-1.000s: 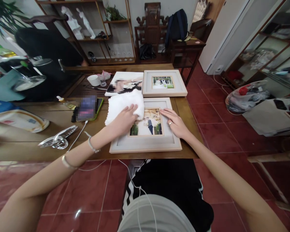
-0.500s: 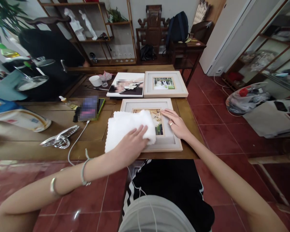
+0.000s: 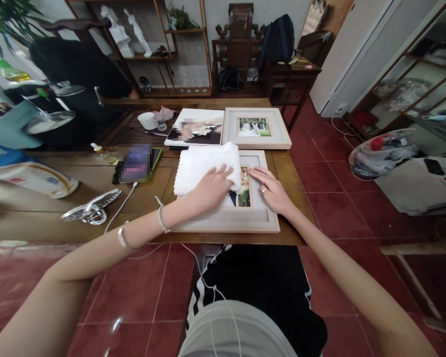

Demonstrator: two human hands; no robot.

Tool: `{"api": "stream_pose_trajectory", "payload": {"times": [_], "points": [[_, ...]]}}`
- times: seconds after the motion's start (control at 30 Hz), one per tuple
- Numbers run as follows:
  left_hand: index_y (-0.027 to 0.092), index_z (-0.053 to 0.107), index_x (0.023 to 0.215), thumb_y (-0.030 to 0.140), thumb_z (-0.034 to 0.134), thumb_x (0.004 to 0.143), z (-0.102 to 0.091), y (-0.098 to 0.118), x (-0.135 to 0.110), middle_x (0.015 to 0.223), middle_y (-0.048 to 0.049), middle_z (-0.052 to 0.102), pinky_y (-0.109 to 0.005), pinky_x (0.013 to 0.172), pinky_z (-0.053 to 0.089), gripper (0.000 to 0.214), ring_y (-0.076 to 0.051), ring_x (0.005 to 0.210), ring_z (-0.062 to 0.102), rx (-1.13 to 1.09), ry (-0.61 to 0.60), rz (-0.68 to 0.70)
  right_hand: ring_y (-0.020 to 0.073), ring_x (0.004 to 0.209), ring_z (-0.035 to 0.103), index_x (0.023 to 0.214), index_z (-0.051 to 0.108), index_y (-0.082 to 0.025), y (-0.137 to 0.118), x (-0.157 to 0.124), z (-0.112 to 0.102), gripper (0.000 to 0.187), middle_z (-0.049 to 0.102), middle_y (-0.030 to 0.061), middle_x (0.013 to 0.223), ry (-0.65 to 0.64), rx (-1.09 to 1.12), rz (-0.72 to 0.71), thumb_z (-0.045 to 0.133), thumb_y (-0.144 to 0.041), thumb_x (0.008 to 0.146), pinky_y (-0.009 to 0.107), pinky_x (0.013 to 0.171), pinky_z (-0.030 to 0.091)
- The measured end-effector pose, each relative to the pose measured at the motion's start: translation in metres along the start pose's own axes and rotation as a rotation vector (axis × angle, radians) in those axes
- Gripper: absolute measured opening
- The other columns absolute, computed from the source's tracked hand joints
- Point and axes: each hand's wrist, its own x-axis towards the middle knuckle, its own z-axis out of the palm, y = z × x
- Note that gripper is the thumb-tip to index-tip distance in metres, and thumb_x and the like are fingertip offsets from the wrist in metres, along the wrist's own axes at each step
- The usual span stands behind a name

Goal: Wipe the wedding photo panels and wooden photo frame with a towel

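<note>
A folded white cloth [image 3: 198, 168] lies over the upper left of a pale wooden picture frame [image 3: 262, 229] at the table's front edge. My left hand [image 3: 211, 183] presses on top of it, fingers spread and fairly flat; its thumb is hidden. On the right side of the same frame rests my right hand [image 3: 271, 191], fingers stretched out beside the inset photo [image 3: 244, 191], with a ring on one finger. The cloth hides much of that photo. Behind stand a second framed picture [image 3: 284, 139] and a large photo panel [image 3: 202, 130], both lying flat.
To the left on the wooden table [image 3: 148, 218] are a phone [image 3: 136, 163] with a white cable, a dropper bottle [image 3: 104, 154], a silver winged ornament [image 3: 92, 206] and a blue-white pack [image 3: 29, 171]. A white cup [image 3: 147, 120] stands farther back. Someone in dark clothing [image 3: 78, 64] sits beyond.
My left hand has slid the cloth away from me and slightly right across the frame, uncovering its lower left part. My right hand stays in place on the frame.
</note>
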Motion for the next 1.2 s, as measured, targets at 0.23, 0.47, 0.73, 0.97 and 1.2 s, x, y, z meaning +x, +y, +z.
{"api": "stream_pose_trajectory", "payload": {"times": [0.23, 0.47, 0.73, 0.97, 1.2], "points": [[0.018, 0.072, 0.094, 0.016, 0.065, 0.076, -0.046, 0.067, -0.076, 0.14, -0.0178, 0.054, -0.041, 0.092, 0.053, 0.019, -0.034, 0.124, 0.056, -0.072, -0.14, 0.249, 0.0237, 0.141, 0.04, 0.135, 0.059, -0.026, 0.0, 0.0, 0.001, 0.067, 0.057, 0.0029, 0.142, 0.012, 0.031, 0.0, 0.042, -0.005, 0.074, 0.053, 0.12, 0.028], [0.018, 0.072, 0.101, 0.013, 0.059, 0.083, -0.023, 0.068, -0.061, 0.143, -0.0166, 0.052, -0.044, 0.097, 0.051, 0.023, -0.032, 0.128, 0.054, -0.029, -0.014, 0.162, 0.0232, 0.14, 0.041, 0.135, 0.058, -0.025, 0.0, 0.0, 0.001, 0.065, 0.057, 0.0028, 0.142, 0.01, 0.005, -0.001, 0.041, -0.005, 0.075, 0.052, 0.12, 0.029], [0.013, 0.07, 0.106, -0.004, 0.049, 0.076, -0.014, 0.01, 0.021, 0.143, -0.0182, 0.052, -0.049, 0.101, 0.047, 0.04, -0.034, 0.132, 0.05, 0.059, 0.171, -0.033, 0.0265, 0.14, 0.04, 0.134, 0.059, -0.023, 0.003, 0.0, 0.001, 0.061, 0.057, 0.0051, 0.142, -0.002, -0.006, -0.048, 0.042, -0.008, 0.077, 0.056, 0.118, 0.03], [0.01, 0.071, 0.091, -0.001, 0.048, 0.076, -0.011, -0.013, 0.077, 0.122, -0.017, 0.067, -0.042, 0.108, 0.04, 0.03, -0.026, 0.116, 0.062, 0.014, 0.244, 0.09, 0.0257, 0.14, 0.041, 0.132, 0.06, -0.022, 0.004, 0.0, 0.001, 0.06, 0.058, 0.0069, 0.14, 0.012, -0.004, -0.041, 0.043, -0.006, 0.076, 0.053, 0.118, 0.03], [0.011, 0.073, 0.091, -0.002, 0.056, 0.076, 0.002, -0.017, 0.069, 0.122, -0.0152, 0.067, -0.039, 0.11, 0.037, 0.026, -0.025, 0.127, 0.054, 0.183, 0.141, 0.138, 0.0254, 0.139, 0.043, 0.131, 0.061, -0.023, 0.004, 0.0, 0.001, 0.066, 0.058, 0.0058, 0.139, 0.005, 0.028, -0.06, 0.042, -0.002, 0.072, 0.053, 0.118, 0.031]]}}
